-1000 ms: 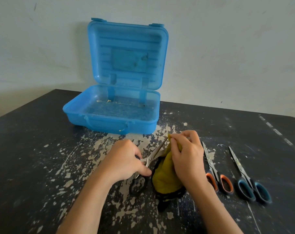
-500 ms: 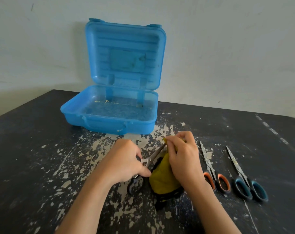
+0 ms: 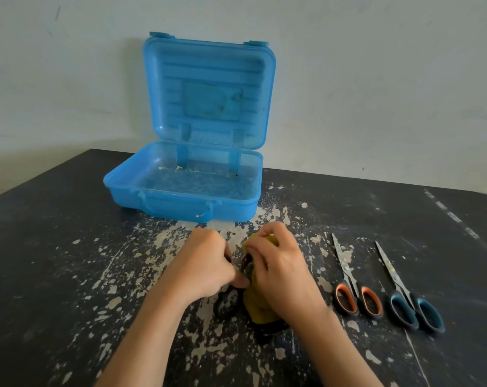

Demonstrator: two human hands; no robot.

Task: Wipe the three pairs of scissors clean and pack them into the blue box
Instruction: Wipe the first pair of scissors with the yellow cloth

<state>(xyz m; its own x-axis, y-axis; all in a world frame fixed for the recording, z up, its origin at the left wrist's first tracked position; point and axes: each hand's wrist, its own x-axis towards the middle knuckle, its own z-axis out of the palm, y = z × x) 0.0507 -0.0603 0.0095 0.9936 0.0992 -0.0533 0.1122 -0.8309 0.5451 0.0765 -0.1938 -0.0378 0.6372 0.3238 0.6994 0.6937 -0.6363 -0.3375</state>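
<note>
My left hand [image 3: 204, 268] grips the black-handled scissors [image 3: 227, 302] at the handles; only one black loop shows below my fingers. My right hand [image 3: 281, 270] pinches a yellow cloth [image 3: 257, 307] around the blades, which are hidden. Both hands touch each other at the table's front middle. Two more pairs lie closed to the right, tips pointing away: orange-handled scissors [image 3: 351, 284] and blue-handled scissors [image 3: 404, 296]. The blue box [image 3: 180, 203] stands open behind my hands, its lid [image 3: 208, 92] upright against the wall, only bits of debris inside.
The black table [image 3: 55, 261] has worn, flaking paint patches around my hands. A pale wall [image 3: 376, 79] rises right behind the box. The table's left edge runs diagonally at far left.
The right hand has slid the cloth down the blades towards the handles, so the blades are now covered. The left hand kept its hold.
</note>
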